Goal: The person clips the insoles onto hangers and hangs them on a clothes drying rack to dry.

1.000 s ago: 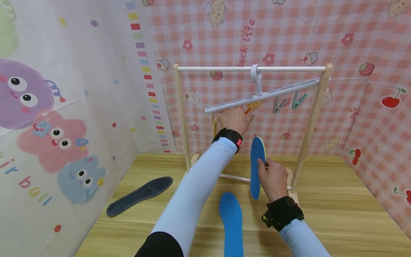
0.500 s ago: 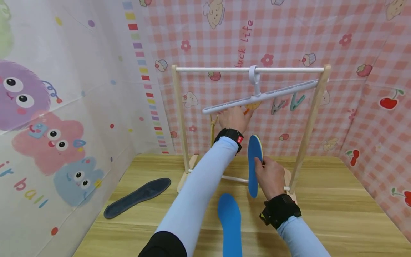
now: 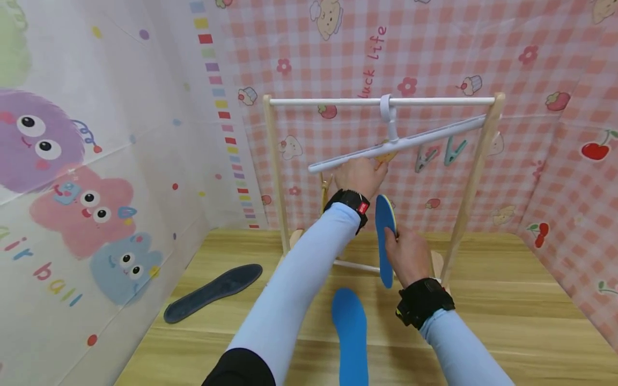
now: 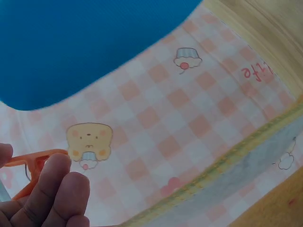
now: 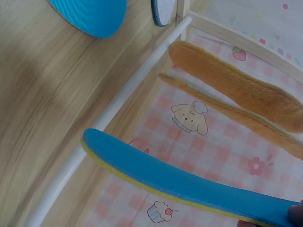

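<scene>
My left hand (image 3: 359, 174) is raised just under the low left half of a white hanger (image 3: 347, 155), which tilts on the rack's top bar. In the left wrist view its fingers pinch an orange clip (image 4: 33, 163). My right hand (image 3: 410, 254) pinches a blue insole (image 3: 384, 217) with a yellow edge, thumb on the blue face; it is held up lengthwise below the left hand. In the right wrist view two tan fuzzy insoles (image 5: 236, 84) hang side by side, mostly hidden behind my left arm in the head view.
A wooden rack (image 3: 468, 198) with white bars stands on the wooden table (image 3: 521, 311). Two green clips (image 3: 453, 151) hang from the hanger's right half. A second blue insole (image 3: 351, 327) lies in front, and a dark insole (image 3: 212, 292) lies at left. Patterned cloth surrounds the table.
My right hand has lifted the blue insole slightly, nearer to the left hand. The left hand stays at the orange clip under the hanger.
</scene>
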Demonstrator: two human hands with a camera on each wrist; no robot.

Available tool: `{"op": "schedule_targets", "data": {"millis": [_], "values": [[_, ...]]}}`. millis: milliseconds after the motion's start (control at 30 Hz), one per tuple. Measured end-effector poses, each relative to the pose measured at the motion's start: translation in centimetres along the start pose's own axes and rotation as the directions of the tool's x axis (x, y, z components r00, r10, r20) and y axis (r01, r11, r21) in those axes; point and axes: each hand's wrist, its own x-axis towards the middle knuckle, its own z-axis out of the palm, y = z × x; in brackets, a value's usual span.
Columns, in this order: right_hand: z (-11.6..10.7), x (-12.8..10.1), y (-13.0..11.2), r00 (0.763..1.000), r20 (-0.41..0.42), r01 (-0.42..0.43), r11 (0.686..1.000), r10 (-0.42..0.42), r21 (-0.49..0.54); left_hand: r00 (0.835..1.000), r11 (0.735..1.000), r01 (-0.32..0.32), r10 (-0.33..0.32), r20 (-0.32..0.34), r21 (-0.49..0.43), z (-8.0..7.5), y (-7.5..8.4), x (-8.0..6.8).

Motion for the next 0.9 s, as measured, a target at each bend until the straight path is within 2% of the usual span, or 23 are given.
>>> {"op": "schedule_targets", "data": {"millis": [200,567,900], "values": [[0.1,0.4,-0.1,0.998,-0.034,0.051,0.998,-0.052,-0.028,0.999,1.000,0.010,-0.009,0.049,-0.014,-0.7,0.4,-0.2],[0.3,0.8,-0.5,0.995,-0.054,0.079,0.996,-0.082,-0.048,0.996,0.997,0.066,-0.062,0.067,-0.049,-1.4,1.0,-0.5],[0.4,1.2,-0.8,0.989,-0.095,0.099,0.989,-0.109,-0.106,0.993,0.995,0.085,-0.081,0.089,-0.042,-2.0,1.4,-0.5]]}}
